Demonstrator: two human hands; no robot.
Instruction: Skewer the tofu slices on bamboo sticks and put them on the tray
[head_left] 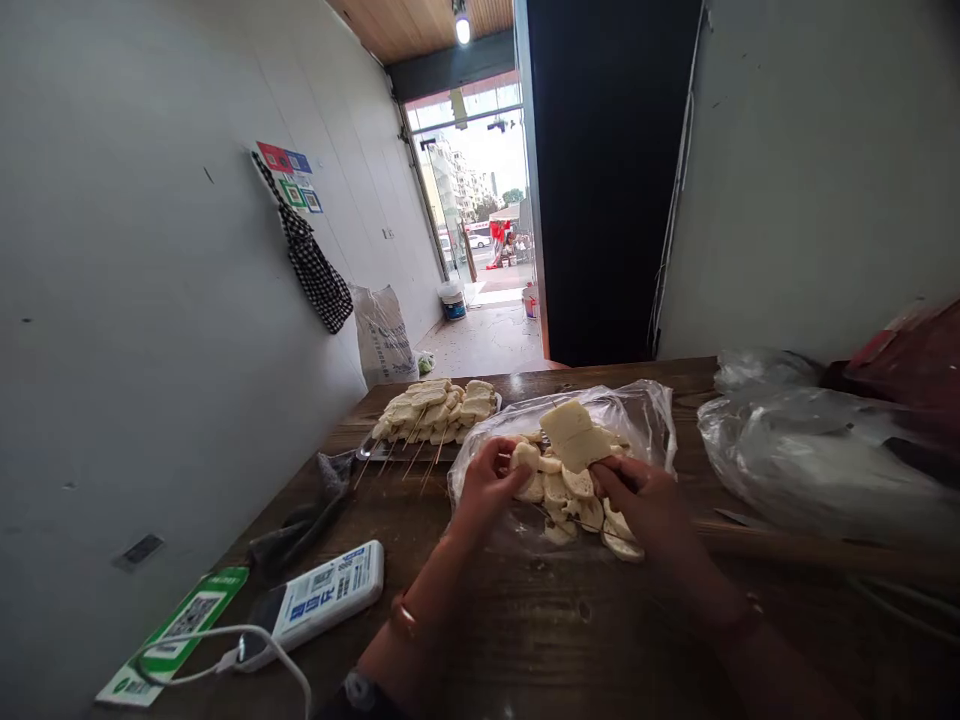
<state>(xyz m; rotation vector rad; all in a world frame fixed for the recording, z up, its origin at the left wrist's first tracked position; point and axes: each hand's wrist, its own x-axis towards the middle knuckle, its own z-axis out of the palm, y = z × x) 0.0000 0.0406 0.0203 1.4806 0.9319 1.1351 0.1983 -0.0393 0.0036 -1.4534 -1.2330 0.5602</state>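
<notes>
My left hand pinches a small pale bun slice between thumb and fingers. My right hand grips the lower edge of two flat, squarish bun slices, one above the other; whether a stick runs through them is hard to see. Both hands are over a clear plastic bag spread open on the table. Loose round bun slices lie heaped in it, just under my fingers. Left of the bag, a tray bears stacked skewered slices, their thin sticks pointing towards me.
On the dark wooden table, a white payment box with a cable and a green QR card sit at the left. A dark crumpled bag lies nearby. Clear plastic bags fill the right side.
</notes>
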